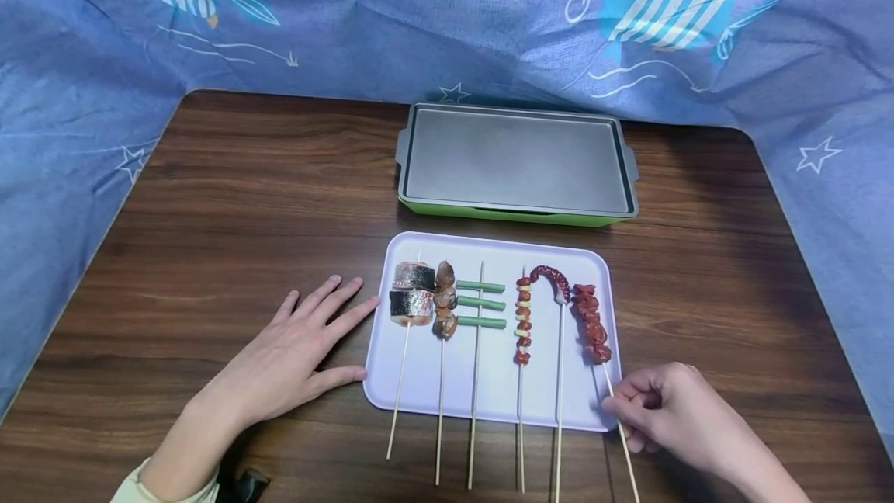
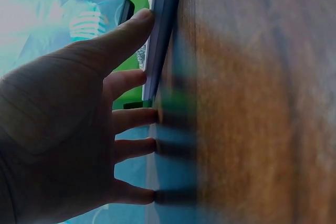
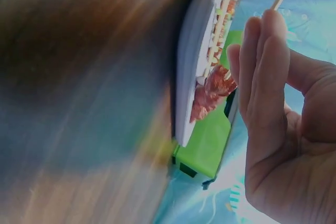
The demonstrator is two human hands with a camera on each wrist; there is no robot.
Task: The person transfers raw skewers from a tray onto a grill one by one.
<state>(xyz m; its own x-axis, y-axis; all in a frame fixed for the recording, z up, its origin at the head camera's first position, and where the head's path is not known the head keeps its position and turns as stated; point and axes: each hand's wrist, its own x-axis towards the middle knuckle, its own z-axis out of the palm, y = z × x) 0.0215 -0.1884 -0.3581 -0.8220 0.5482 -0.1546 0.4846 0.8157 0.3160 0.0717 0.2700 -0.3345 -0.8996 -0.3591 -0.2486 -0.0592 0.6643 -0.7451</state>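
Observation:
A pale lilac tray (image 1: 499,390) bears several food skewers side by side, their sticks sticking out over its near edge. At its right end my right hand (image 1: 670,410) pinches the stick of a red meat skewer (image 1: 591,328) between thumb and fingers. The meat lies along the tray's right side, also seen as red chunks (image 3: 210,95) in the right wrist view. My left hand (image 1: 289,359) lies beside the tray's left edge with fingers spread, thumb (image 2: 134,27) and index fingertip right at the rim. Left of the held skewer is an octopus tentacle skewer (image 1: 552,278).
Behind the tray stands a grill (image 1: 517,161) with a flat grey plate and green base. Other skewers on the tray carry green sticks (image 1: 482,303), brown chunks (image 1: 445,301) and black-wrapped rolls (image 1: 412,305). A blue patterned cloth (image 1: 447,22) hangs behind the wooden table (image 1: 279,200).

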